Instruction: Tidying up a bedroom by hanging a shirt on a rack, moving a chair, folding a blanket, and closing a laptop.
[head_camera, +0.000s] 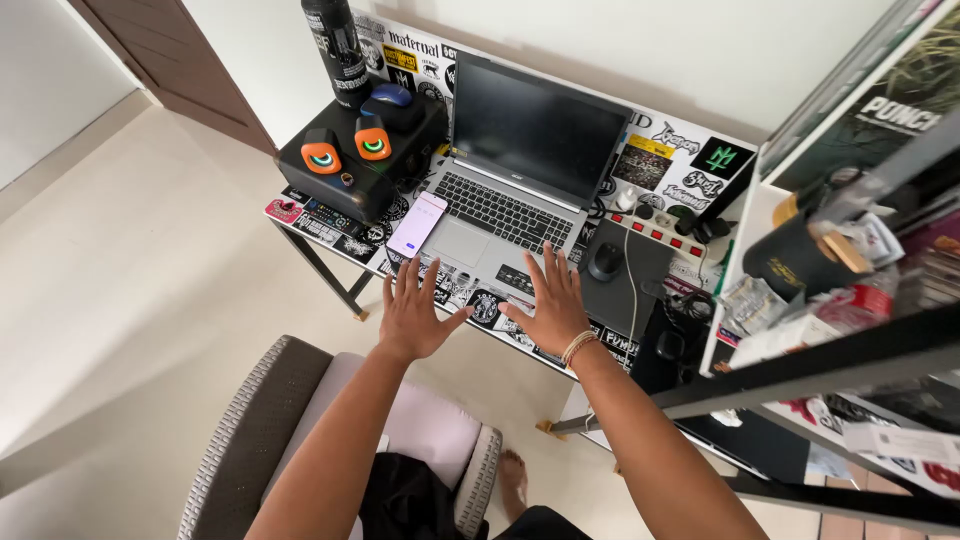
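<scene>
Both hands (480, 310) hover over the surface's (520, 335) open front edge. Ahead, the laptop (520, 170) and phone (417, 224) block; a shelf (850, 360) crowds the right.

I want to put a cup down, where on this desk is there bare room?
Little room. The mouse pad has a bare patch below the mouse, right of the laptop. The desk's front edge is free under both hands. Speakers crowd the left; the power strip crowds the right.

Bright even daylight, soft shadows, sharp focus, wide-angle edge distortion.
</scene>
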